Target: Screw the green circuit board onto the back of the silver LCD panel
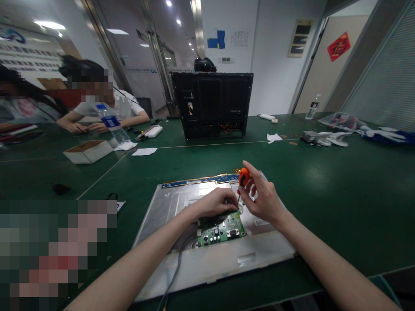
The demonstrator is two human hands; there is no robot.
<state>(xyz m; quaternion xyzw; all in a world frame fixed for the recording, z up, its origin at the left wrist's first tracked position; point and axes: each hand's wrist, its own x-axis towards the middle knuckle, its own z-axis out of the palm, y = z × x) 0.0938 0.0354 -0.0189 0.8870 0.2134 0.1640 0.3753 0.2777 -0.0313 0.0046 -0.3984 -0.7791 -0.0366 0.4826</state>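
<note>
Green table (340, 194) in a bright office bears a metal panel (181, 259) beneath both hands.

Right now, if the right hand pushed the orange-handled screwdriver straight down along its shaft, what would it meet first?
Probably the green circuit board on the silver metal panel; the right hand aims the orange-handled screwdriver there, beside the left hand.

red door sign (339, 46), character unreadable

Matt metal panel (181, 203) (dull grey), glossy plastic screwdriver handle (244, 176), green felt-like table (340, 190).
</note>
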